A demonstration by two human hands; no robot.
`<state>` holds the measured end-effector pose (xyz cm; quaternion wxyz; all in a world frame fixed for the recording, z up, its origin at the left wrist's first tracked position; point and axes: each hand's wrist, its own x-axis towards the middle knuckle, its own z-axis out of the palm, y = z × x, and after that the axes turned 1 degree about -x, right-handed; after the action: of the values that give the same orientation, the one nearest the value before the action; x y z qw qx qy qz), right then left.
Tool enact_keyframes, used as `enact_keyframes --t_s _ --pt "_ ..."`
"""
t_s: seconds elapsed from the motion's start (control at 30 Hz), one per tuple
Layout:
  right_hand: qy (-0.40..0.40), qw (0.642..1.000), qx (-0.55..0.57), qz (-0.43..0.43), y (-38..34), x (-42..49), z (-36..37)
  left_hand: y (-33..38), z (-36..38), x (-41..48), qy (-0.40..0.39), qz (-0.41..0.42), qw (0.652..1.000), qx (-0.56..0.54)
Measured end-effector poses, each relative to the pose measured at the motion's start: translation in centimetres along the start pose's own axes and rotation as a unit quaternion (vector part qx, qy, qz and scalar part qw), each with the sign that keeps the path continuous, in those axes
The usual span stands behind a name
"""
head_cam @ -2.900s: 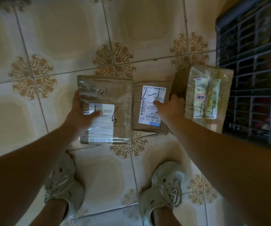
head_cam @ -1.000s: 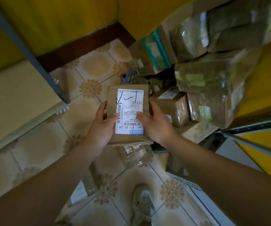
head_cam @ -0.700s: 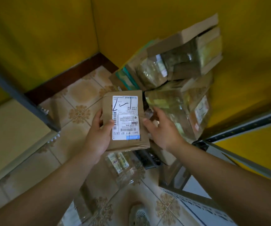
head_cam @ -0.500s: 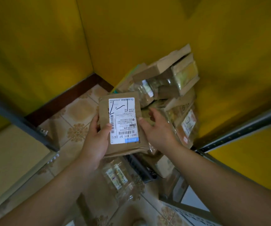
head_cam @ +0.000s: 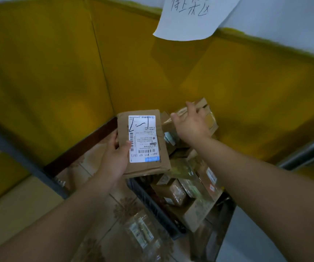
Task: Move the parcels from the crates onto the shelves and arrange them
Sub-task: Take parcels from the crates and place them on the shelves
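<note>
While your left hand (head_cam: 114, 159) grips the labelled parcel (head_cam: 143, 142) alone, your open right hand (head_cam: 190, 123) touches the top box (head_cam: 201, 112) just beyond; pushing may topple that pile.

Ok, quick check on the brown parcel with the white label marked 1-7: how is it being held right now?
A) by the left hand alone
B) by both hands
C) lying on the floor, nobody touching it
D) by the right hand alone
A: the left hand alone grips the brown parcel by its left edge, while the right hand is off it, spread over the top parcel of the pile in the corner.
</note>
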<state>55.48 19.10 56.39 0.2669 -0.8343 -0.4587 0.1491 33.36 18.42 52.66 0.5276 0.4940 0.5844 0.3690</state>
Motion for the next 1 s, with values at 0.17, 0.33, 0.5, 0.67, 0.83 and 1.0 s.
enact_keyframes --t_s 0.17,0.33,0.5,0.67,0.83,1.0 --pt "-0.07 0.995 -0.069 0.035 -1.5 3.3 1.2 0.2 -0.1 1.9 0.001 -0.01 1.0 0.014" --pt "-0.119 0.981 -0.154 -0.006 -1.3 3.5 1.8 -0.2 -0.5 3.2 0.007 -0.028 1.0 0.012" --pt "-0.074 0.993 -0.084 0.026 0.0 3.6 2.9 -0.8 -0.7 3.3 0.012 -0.044 0.998 0.042" --pt "-0.007 0.994 0.05 0.096 -0.1 3.5 2.9 -1.2 -1.3 3.0 0.02 -0.063 0.998 0.023" --pt "0.109 0.964 0.217 0.11 -0.2 0.0 0.6 -0.2 -3.3 1.2 0.036 -0.065 0.997 0.028" --pt "0.07 0.907 0.382 0.165 -1.8 -8.3 -2.5 1.9 -7.8 -2.3 0.052 -0.047 0.997 0.013"
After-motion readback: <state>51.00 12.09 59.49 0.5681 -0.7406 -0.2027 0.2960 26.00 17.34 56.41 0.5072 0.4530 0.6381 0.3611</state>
